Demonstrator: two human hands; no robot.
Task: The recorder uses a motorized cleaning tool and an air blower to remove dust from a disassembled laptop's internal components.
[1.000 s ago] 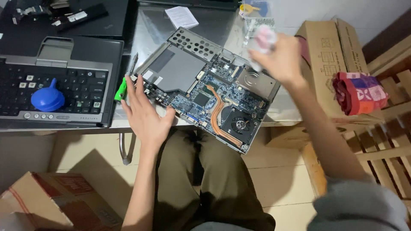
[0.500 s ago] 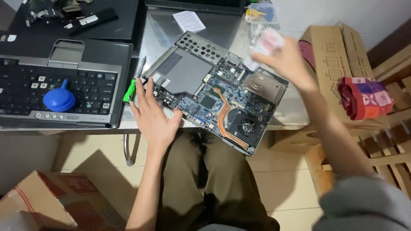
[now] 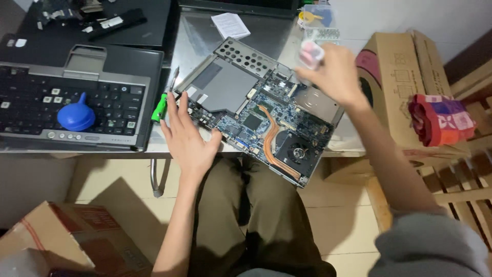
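While resting flat: left hand (image 3: 188, 138), fingers spread, pressing on opened laptop chassis (image 3: 261, 110).
Right hand (image 3: 335, 77): gripping small pink-white object (image 3: 310, 53), blurred.
Clear box (image 3: 319, 20): holding small parts.

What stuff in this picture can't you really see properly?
- The pale thing in the right hand: blurred in the head view and partly wrapped by the fingers, so its kind is unclear.
- The opened laptop base: its near-left edge lies under the left hand.
- The cardboard box on the floor: cut off by the bottom-left edge.
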